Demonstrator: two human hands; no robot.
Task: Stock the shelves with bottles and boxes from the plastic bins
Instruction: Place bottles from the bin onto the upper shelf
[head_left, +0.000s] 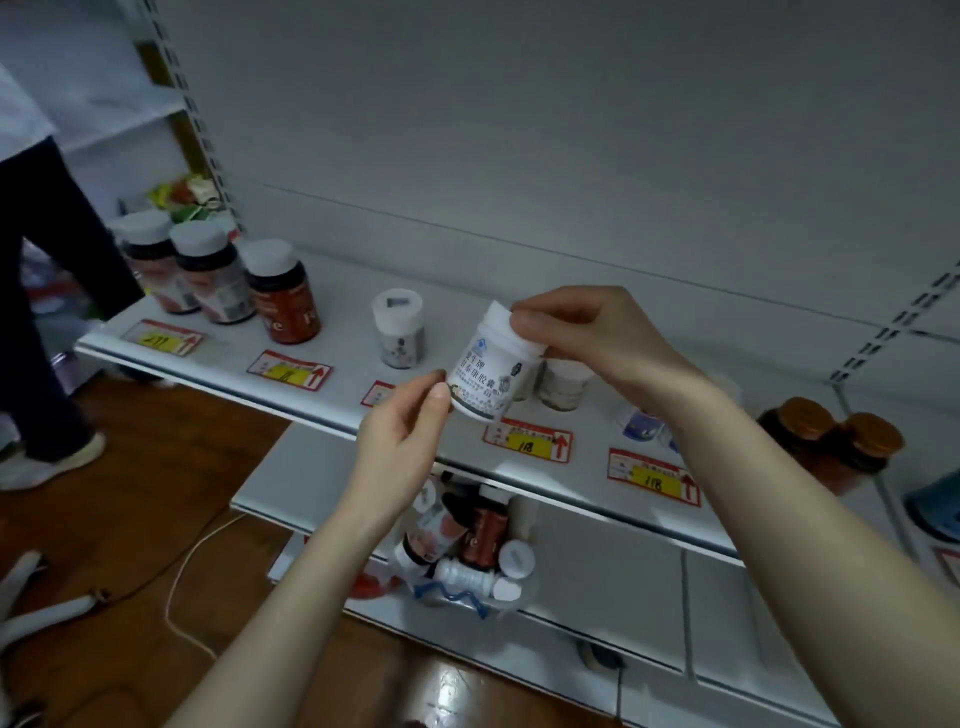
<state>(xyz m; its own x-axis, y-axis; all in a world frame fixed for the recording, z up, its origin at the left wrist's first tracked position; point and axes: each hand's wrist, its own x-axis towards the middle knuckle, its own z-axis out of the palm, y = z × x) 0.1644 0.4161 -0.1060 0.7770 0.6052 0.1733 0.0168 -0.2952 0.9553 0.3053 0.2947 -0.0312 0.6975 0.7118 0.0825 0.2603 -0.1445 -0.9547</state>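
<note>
A small white bottle (493, 371) with a printed label hangs tilted above the front of the white shelf (218, 371). My right hand (582, 332) pinches its white cap from above. My left hand (402, 426) touches the bottle's bottom edge with thumb and fingertips. Behind it stand a matching white bottle (399, 328) and two more small bottles (563, 384), partly hidden by my right hand. Under the shelf sits a clear plastic bin (467, 551) holding several bottles.
Three dark bottles with white caps (228, 280) stand at the shelf's left end. Brown bottles with orange caps (836, 441) stand at the right. Price tags (527, 444) line the shelf edge. Another person's leg and shoe (47, 364) stand left on the wooden floor.
</note>
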